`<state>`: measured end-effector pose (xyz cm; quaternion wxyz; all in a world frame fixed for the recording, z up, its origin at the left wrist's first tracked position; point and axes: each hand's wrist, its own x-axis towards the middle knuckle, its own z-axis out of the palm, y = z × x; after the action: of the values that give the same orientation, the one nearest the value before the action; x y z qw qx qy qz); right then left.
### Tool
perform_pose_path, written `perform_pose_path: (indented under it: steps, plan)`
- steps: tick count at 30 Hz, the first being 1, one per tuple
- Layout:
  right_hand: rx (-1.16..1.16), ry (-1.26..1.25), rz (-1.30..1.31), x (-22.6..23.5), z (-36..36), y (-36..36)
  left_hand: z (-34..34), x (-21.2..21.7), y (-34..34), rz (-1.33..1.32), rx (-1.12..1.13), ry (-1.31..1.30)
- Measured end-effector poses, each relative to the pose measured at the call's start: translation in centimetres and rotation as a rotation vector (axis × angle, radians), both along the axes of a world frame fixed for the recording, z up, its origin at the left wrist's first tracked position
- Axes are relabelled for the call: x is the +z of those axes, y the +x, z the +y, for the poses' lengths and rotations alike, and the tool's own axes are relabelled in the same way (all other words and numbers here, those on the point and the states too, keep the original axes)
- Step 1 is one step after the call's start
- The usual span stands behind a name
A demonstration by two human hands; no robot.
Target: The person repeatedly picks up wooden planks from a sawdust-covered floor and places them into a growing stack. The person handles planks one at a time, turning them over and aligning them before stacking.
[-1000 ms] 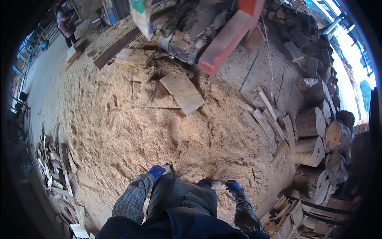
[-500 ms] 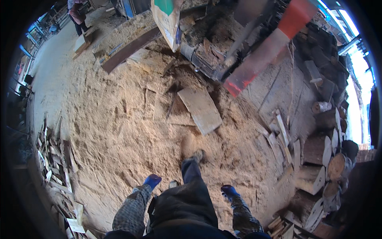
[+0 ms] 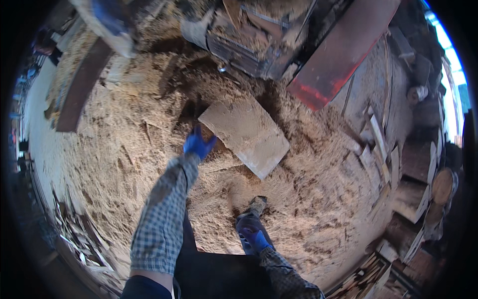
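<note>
A flat, dusty, pale board lies at a slant on the sawdust in front of me. My left hand, in a blue glove, reaches out to the board's left edge with its fingers spread. Whether a fingertip touches that edge I cannot tell. Lower down, my right hand, also gloved in blue, hangs in front of my leg, its fingers loosely apart and holding nothing visible. Both forearms wear checked sleeves.
Beyond the board stands a sawdust-covered machine, with a red-edged panel to its right. A long dark beam lies at far left. Cut logs are stacked at right; wood scraps lie at lower left.
My left hand has moved forward to the board's left edge. My right hand has shifted left, in front of my leg. My view has come closer to the board and machine.
</note>
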<state>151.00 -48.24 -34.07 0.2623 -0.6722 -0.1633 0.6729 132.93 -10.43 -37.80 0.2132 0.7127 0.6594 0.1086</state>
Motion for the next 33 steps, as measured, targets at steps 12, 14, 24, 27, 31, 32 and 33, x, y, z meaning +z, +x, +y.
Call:
perform_pose_path:
  steps: [12,14,24,27,31,32,33]
  plan:
    - [-0.061,-0.024,0.179,0.7,9.4,-3.9,17.9,-15.8,4.6,-0.225,-0.043,-0.614]
    - [-0.078,-0.044,0.219,0.9,9.2,-3.5,15.9,-13.3,5.0,-0.133,-0.018,-0.525]
    - [-0.982,0.148,0.587,2.7,9.1,-0.5,-18.9,7.8,9.9,-0.849,0.21,-0.656]
    - [-1.242,0.011,0.835,8.2,7.0,5.5,-21.9,12.8,10.6,-0.802,0.374,-1.153]
    - [-0.927,-0.141,0.744,3.9,1.8,11.8,-15.9,12.9,6.5,-1.266,0.91,-1.348]
    - [-0.889,-0.189,0.761,3.2,0.9,11.4,-14.9,12.3,6.5,-1.142,0.77,-1.402]
    - [-0.844,-0.24,0.786,2.5,0.3,10.7,-13.6,12.4,7.2,-0.955,0.632,-1.403]
